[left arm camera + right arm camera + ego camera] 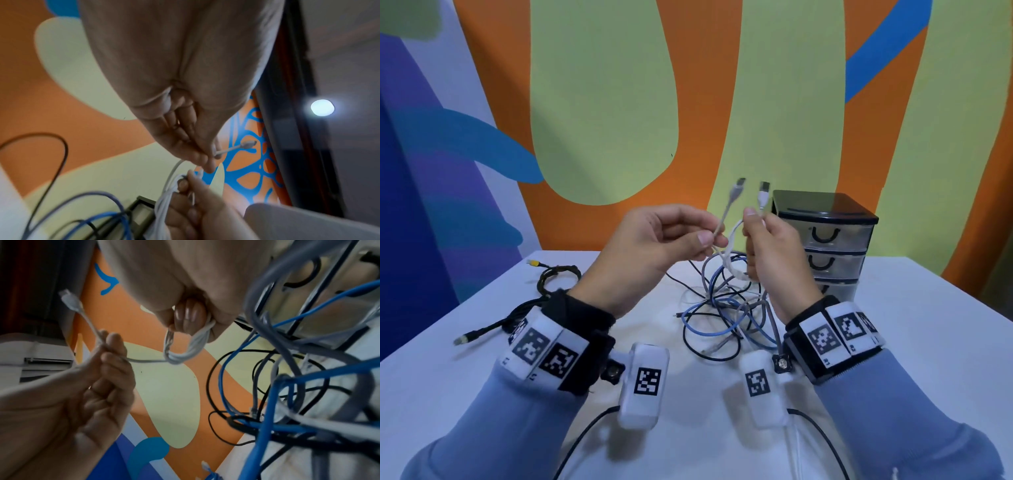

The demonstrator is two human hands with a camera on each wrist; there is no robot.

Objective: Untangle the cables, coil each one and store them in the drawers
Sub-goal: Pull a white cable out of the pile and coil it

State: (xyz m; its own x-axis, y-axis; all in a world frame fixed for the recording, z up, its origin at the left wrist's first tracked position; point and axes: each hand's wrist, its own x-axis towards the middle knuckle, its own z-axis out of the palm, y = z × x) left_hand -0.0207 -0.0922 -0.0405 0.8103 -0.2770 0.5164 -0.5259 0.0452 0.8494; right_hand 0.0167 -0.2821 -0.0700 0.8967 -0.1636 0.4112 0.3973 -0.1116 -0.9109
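Cable [726, 219] white, thin, USB plugs up; left hand [654, 246] pinches end, right hand [770, 253] grips bundled loops.

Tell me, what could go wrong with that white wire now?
The thin white USB cable is coiled in the right hand, with its loose end pinched by the left hand. A slack grip could let the coil spring open. It might also drop into the tangled blue, grey and black cables.
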